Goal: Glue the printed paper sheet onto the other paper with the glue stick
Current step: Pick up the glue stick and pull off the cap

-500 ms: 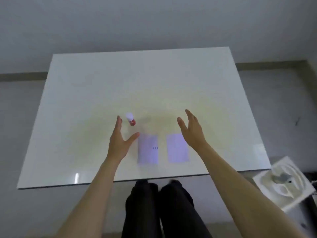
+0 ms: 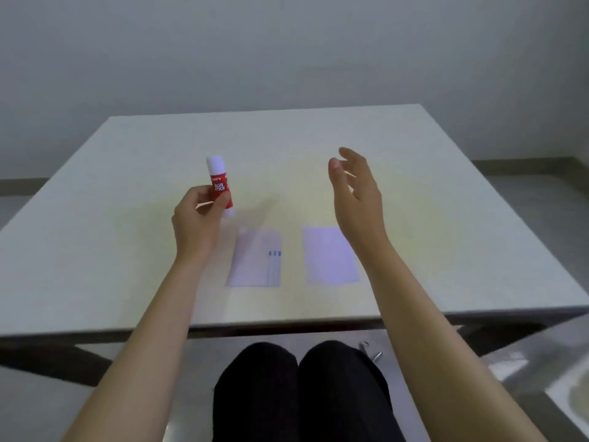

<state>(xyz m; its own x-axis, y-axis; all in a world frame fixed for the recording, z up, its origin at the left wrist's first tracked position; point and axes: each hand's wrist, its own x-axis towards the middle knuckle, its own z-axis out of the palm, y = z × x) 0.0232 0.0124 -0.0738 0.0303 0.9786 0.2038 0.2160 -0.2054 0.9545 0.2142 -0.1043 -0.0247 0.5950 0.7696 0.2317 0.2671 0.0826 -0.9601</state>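
Above table [image 2: 127, 250] — cylindrical glue stick [image 2: 219, 183].

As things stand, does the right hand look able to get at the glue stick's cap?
Probably yes. The right hand is open and empty, raised above the table. The glue stick, held upright in the left hand, has its white cap exposed, with nothing between them.

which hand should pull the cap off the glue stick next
Right. The left hand already grips the glue stick by its body, white cap up; the right hand is open and free beside it.
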